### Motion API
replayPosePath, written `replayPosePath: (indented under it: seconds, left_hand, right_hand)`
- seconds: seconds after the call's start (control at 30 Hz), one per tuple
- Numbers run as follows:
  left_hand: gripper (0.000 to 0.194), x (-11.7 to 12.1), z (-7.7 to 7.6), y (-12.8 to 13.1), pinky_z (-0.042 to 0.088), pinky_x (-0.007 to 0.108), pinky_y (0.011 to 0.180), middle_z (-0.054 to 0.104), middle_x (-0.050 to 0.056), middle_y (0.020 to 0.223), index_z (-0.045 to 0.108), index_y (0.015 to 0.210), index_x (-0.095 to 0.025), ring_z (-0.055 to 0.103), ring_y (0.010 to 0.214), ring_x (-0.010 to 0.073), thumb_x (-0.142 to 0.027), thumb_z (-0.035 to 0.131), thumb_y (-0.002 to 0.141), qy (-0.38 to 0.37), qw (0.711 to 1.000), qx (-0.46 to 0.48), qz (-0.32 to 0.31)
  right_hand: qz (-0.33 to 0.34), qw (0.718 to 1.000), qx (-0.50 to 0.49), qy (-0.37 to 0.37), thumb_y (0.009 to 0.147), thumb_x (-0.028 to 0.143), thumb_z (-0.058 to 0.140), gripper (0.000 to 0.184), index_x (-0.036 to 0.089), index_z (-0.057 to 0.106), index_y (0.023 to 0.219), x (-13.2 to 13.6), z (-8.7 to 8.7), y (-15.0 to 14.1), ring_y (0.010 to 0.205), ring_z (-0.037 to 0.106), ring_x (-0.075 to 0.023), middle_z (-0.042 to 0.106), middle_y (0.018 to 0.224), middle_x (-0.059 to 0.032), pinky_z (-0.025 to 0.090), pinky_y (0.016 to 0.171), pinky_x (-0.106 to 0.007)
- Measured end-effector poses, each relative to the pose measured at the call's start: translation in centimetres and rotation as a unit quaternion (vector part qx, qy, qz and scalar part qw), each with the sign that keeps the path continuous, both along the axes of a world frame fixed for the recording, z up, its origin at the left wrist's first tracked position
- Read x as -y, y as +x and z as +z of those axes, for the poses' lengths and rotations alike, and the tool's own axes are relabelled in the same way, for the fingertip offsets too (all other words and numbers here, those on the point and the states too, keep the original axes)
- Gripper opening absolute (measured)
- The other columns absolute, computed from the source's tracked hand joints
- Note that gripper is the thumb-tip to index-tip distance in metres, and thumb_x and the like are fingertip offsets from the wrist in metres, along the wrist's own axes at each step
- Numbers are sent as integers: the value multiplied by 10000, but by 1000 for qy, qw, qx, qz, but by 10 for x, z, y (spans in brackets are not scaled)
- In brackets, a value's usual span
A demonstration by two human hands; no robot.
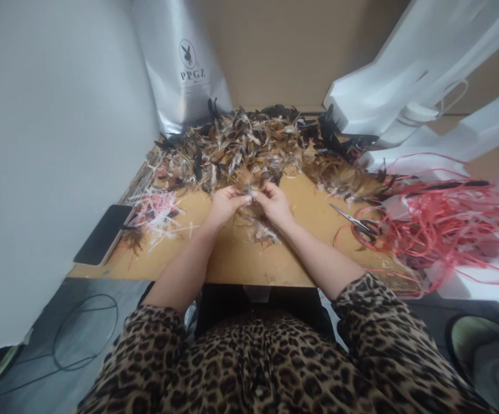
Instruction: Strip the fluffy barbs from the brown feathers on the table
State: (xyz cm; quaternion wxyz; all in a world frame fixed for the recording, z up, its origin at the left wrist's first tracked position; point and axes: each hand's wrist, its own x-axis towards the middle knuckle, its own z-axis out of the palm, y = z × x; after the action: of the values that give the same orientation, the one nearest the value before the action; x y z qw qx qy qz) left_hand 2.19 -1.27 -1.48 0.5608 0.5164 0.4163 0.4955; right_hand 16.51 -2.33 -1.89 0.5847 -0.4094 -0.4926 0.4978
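Observation:
My left hand (226, 204) and my right hand (275, 202) meet over the middle of a wooden table (232, 259). Both are closed in a pinch on a small bunch of brown feathers (248, 187) held between them. Just behind lies a big heap of brown, black and white feathers (249, 144). A few loose feathers (264, 231) lie under my right wrist.
Scissors (357, 221) lie right of my hands beside a tangle of red string (448, 224). White and pink strips (158, 210) and a dark phone (103, 233) sit at the left. A silver bag (183, 63) stands at the back, white bags (426, 75) at right.

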Motion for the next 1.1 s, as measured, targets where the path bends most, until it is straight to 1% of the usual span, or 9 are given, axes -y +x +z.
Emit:
replayPosePath:
  seconds: [0.17, 0.23, 0.33, 0.4, 0.5, 0.57, 0.63, 0.87, 1.1]
  left_hand:
    - [360, 2, 6, 1, 420, 224, 524, 625, -8, 567, 617, 656, -141, 523, 497, 81, -335, 862, 477, 12, 1000, 18, -2]
    - [344, 3, 6, 2, 421, 221, 529, 620, -6, 558, 608, 640, -140, 525, 501, 80, -326, 855, 489, 10, 1000, 23, 8]
    - [317, 2, 0, 4, 398, 216, 509, 610, 8, 534, 587, 590, -137, 507, 480, 74, -330, 832, 528, -5, 999, 33, 10]
    - [315, 0, -5, 5, 390, 213, 500, 609, 10, 531, 578, 578, -140, 500, 473, 72, -333, 825, 543, -16, 999, 39, 4]
    - [310, -1, -8, 6, 393, 208, 504, 600, -4, 523, 592, 600, -140, 502, 475, 68, -326, 833, 543, -16, 998, 60, 9]
    - [303, 0, -7, 5, 398, 204, 512, 601, -13, 530, 615, 633, -139, 513, 487, 69, -315, 841, 534, -8, 997, 74, 6]
    - [300, 0, -5, 4, 408, 204, 526, 620, -13, 558, 635, 670, -139, 531, 509, 74, -303, 843, 530, 2, 997, 76, 2]
    - [343, 0, -1, 2, 443, 218, 560, 628, -17, 581, 618, 690, -140, 547, 532, 83, -281, 858, 489, 15, 998, 51, 31]
    - [353, 1, -2, 3, 401, 195, 505, 636, -15, 593, 603, 720, -149, 530, 504, 68, -317, 843, 524, -3, 999, 40, 7]
  right_hand:
    - [29, 998, -37, -44, 633, 480, 750, 388, 211, 474, 678, -2, -4, -2, 545, 445, -97, 524, 601, 53, 369, 541, -232]
    - [10, 1000, 9, -5, 669, 471, 724, 362, 210, 473, 667, 0, -1, 0, 573, 433, -105, 494, 612, 46, 378, 573, -245]
    - [-52, 983, 132, 113, 701, 424, 704, 321, 203, 486, 621, 2, 3, 3, 671, 440, -129, 468, 656, 23, 395, 664, -272]
    - [-64, 977, 151, 137, 701, 402, 706, 304, 199, 497, 613, 2, 3, 4, 703, 452, -136, 484, 679, 13, 399, 688, -279]
    - [-26, 999, 28, 16, 671, 452, 725, 345, 205, 487, 645, -1, -3, -1, 589, 439, -110, 498, 616, 35, 385, 583, -252]
    - [12, 996, -59, -72, 597, 484, 773, 402, 206, 491, 666, -3, -5, -4, 534, 447, -94, 516, 572, 52, 386, 541, -234]
    - [33, 989, -102, -106, 528, 485, 813, 442, 202, 506, 672, -3, -5, -6, 519, 467, -84, 534, 554, 59, 402, 535, -220]
    - [14, 999, -29, -44, 590, 440, 779, 336, 191, 567, 668, 4, 6, -1, 516, 441, -73, 564, 569, 50, 349, 509, -212]
    - [-8, 1000, -4, -10, 642, 421, 725, 286, 193, 554, 666, 2, 4, 0, 537, 452, -87, 548, 565, 43, 351, 530, -226]
